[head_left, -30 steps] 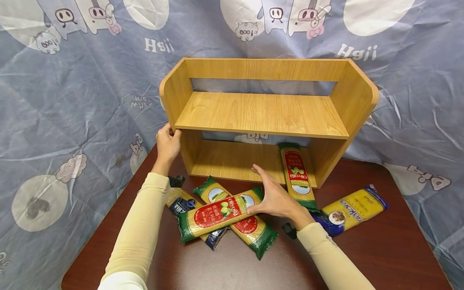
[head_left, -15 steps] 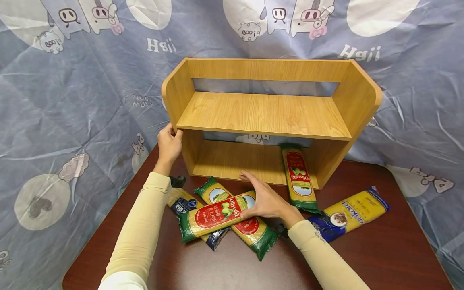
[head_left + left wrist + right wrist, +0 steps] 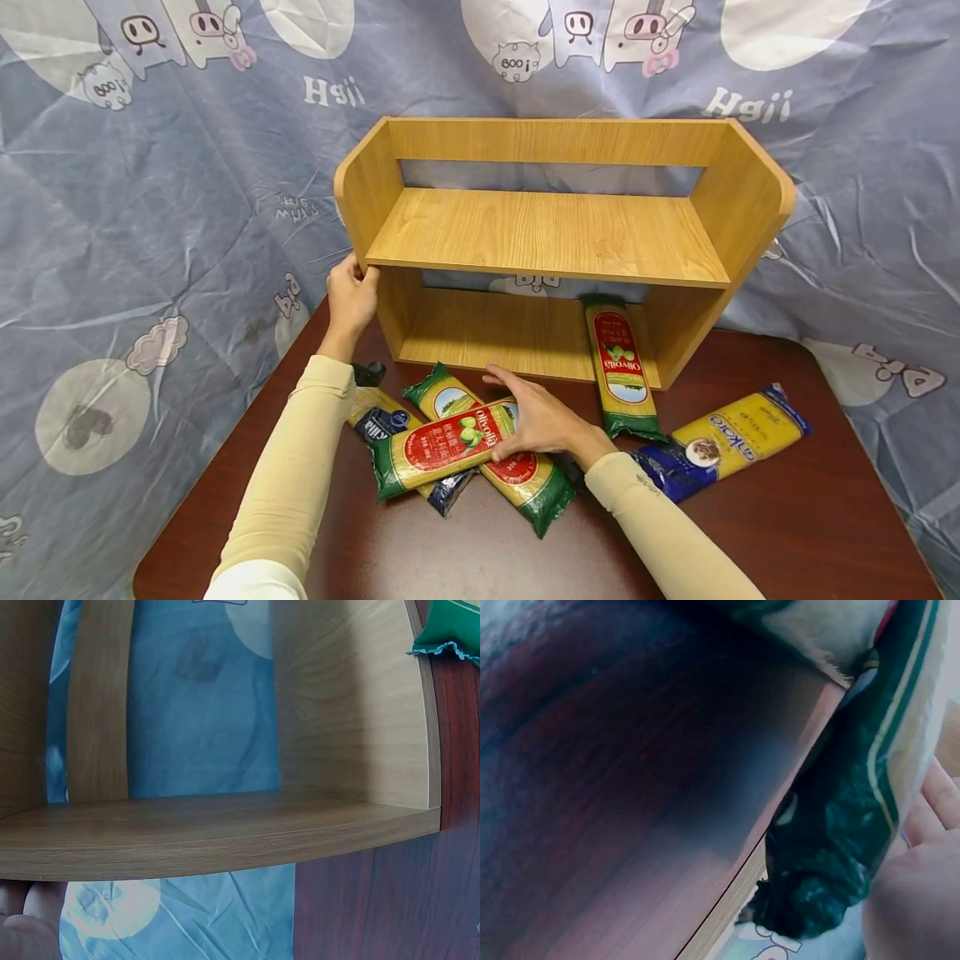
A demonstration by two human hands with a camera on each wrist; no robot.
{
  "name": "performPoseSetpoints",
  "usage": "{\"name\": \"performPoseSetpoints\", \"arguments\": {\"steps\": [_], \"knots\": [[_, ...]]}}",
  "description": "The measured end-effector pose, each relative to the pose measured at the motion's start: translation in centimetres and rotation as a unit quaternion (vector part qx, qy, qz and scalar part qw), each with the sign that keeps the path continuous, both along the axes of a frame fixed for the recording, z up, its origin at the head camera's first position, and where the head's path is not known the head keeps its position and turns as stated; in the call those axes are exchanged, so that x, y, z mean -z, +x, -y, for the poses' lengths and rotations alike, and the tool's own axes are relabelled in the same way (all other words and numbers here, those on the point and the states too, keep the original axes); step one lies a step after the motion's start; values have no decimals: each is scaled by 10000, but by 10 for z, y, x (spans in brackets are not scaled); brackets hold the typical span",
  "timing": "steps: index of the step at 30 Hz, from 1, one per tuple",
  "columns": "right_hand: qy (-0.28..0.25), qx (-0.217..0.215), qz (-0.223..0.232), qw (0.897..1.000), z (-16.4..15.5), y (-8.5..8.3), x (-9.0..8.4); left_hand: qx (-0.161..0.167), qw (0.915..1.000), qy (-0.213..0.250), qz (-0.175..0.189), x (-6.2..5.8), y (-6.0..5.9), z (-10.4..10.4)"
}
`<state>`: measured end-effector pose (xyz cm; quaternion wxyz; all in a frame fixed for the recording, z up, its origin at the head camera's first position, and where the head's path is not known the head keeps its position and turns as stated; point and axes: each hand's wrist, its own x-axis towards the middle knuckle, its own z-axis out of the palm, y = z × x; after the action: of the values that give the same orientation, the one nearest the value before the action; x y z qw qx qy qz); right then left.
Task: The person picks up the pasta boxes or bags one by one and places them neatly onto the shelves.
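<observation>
My left hand (image 3: pixel 352 296) grips the front edge of the left side panel of a wooden shelf (image 3: pixel 551 233). In the left wrist view, its fingers (image 3: pixel 34 911) show beside that panel (image 3: pixel 210 836). My right hand (image 3: pixel 543 421) spans the right end of a green-ended Olivoilà spaghetti pack (image 3: pixel 442 446), thumb at its lower edge and fingers beyond its upper edge. Whether they press it is unclear. That pack lies across another Olivoilà pack (image 3: pixel 517 479) and a dark blue-ended pasta pack (image 3: pixel 382 421). The right wrist view shows a pack's green end (image 3: pixel 832 825) beside the palm (image 3: pixel 919 900).
Another Olivoilà pack (image 3: pixel 618 367) lies on the lower shelf at the right, its near end overhanging the front. A yellow and blue Ankara pasta pack (image 3: pixel 723 442) lies on the dark table (image 3: pixel 795 517) at the right. A patterned cloth (image 3: pixel 187 250) hangs behind.
My right hand has moved left over the crossed packs, from the top pack's right end further along it. The packs lie as before, and my left hand stays on the shelf panel.
</observation>
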<state>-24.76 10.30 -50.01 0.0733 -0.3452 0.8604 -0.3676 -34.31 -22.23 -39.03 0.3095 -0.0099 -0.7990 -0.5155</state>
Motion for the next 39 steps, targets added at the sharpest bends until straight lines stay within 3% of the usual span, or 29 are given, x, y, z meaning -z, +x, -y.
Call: {"name": "performPoseSetpoints", "arguments": {"steps": [7,17,27,39], "knots": [[185,-170,253,9994,2,-1,3,1,10000,2,-13,-1,0,-1],[591,-284,11,9978,4,-4,13,17,9999,75,-68,-2,1,-1],[1050,8,-122,9944,7,-4,14,43,10000,63,-23,0,-1,-1],[1120,26,-215,9935,12,-7,13,35,10000,38,-9,1,-1,0]]}}
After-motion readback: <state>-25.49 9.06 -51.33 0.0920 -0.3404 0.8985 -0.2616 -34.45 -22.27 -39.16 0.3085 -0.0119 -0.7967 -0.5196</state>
